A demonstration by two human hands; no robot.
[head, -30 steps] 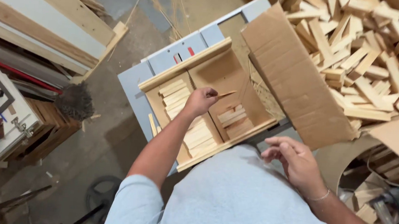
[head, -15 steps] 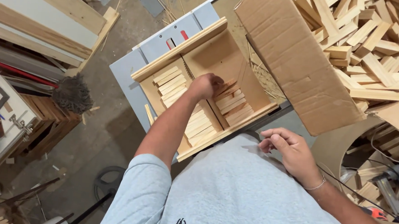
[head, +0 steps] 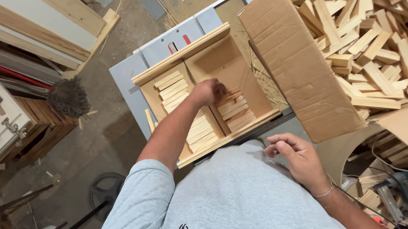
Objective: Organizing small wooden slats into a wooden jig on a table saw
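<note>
My left hand (head: 209, 91) reaches into a shallow wooden tray (head: 182, 55) that is split into compartments. Its fingers curl down on a short wooden strip (head: 226, 94) at the far end of the stack of strips (head: 236, 113) in the right compartment. More strips lie in rows in the left compartment (head: 172, 89) and the middle one (head: 202, 130). My right hand (head: 297, 157) hovers by my grey shirt, just in front of the tray's near rim. Its fingers are loosely curled, and I see nothing in it.
The tray rests on a grey saw table (head: 125, 78). A big cardboard box (head: 298, 68) heaped with cut wooden pieces (head: 367, 42) stands to the right, its flap overhanging the tray. Planks (head: 38, 17) and a brush (head: 68, 98) lie left; a power tool (head: 392, 190) lies lower right.
My left hand has carried the strip from above the tray's middle down onto the right compartment's stack. My right hand has drawn in a little and curled its fingers.
</note>
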